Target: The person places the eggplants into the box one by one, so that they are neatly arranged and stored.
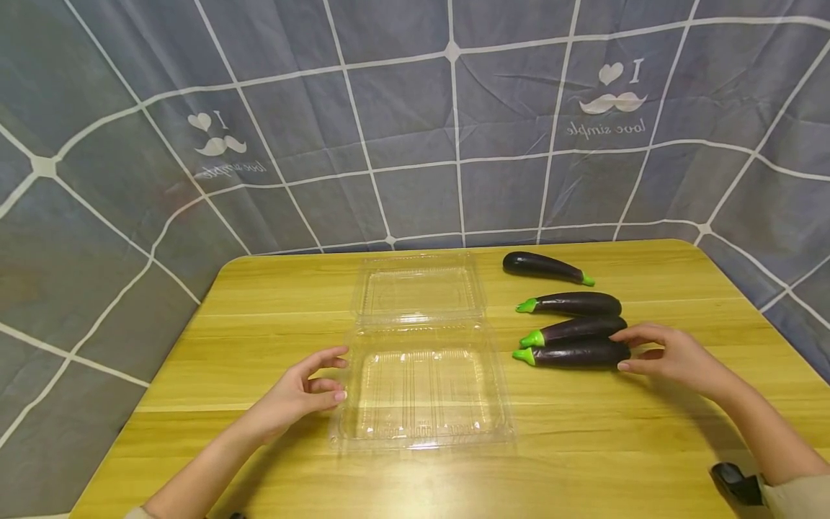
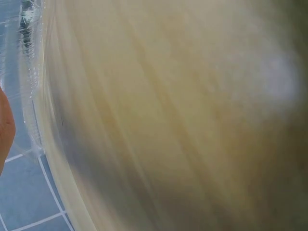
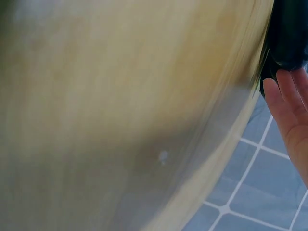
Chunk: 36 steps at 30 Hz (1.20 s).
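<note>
A clear plastic clamshell box (image 1: pixel 421 393) lies open on the wooden table (image 1: pixel 259 310), its lid (image 1: pixel 418 292) folded back flat. Several dark purple eggplants with green stems lie to its right. The nearest eggplant (image 1: pixel 573 355) and the one behind it (image 1: pixel 577 329) touch side by side. My right hand (image 1: pixel 624 351) reaches their blunt ends, with straight fingers above and the thumb at the nearest one's end. In the right wrist view the fingers (image 3: pixel 288 110) lie beside the dark eggplant (image 3: pixel 288 33). My left hand (image 1: pixel 338 376) sits relaxed at the box's left rim, holding nothing.
Two more eggplants (image 1: pixel 573 303) (image 1: pixel 541 267) lie farther back on the right. A grey checked cloth (image 1: pixel 415 144) hangs behind and around the table. A black wrist device (image 1: pixel 735 483) shows at the lower right. Both wrist views are blurred, mostly showing table wood.
</note>
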Tool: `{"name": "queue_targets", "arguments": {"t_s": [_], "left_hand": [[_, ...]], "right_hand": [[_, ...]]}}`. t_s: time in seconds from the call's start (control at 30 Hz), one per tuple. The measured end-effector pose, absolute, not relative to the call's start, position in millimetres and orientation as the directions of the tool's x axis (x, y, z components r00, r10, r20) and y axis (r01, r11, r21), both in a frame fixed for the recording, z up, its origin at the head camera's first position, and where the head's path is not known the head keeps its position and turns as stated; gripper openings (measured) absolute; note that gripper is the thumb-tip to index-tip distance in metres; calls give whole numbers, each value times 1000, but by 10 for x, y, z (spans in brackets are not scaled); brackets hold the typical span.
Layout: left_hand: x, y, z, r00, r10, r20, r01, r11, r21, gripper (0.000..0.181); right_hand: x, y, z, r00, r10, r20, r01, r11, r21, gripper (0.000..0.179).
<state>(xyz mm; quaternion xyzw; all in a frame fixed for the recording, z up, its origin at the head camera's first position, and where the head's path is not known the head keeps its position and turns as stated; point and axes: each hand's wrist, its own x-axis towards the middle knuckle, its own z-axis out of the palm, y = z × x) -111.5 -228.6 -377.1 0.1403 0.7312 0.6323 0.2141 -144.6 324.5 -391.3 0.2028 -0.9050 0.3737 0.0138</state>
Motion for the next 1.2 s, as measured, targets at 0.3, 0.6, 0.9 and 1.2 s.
{"name": "queue_targets", "arguments": {"t_s": [0.3, 0.6, 0.9, 1.2], "left_hand": [[-1131, -2278, -3764, -877, 461, -136, -70, 159, 985, 73], [-1145, -2276, -3750, -882, 451, -141, -73, 164, 984, 74], [-1142, -2276, -3764, -881, 451, -144, -82, 155, 985, 74], [-1133, -2276, -3779, -878, 454, -149, -100, 130, 987, 76]], "right_hand": [[-1462, 3208, -3925, -913, -354, 204, -396, 641, -658, 35], [-1478, 3157, -3918, -910, -365, 197, -400, 648, -648, 37], [-1456, 3126, -3899, -915, -372, 156, -379, 663, -646, 36], [-1424, 3094, -3878, -915, -385, 119, -363, 661, -656, 36]]}}
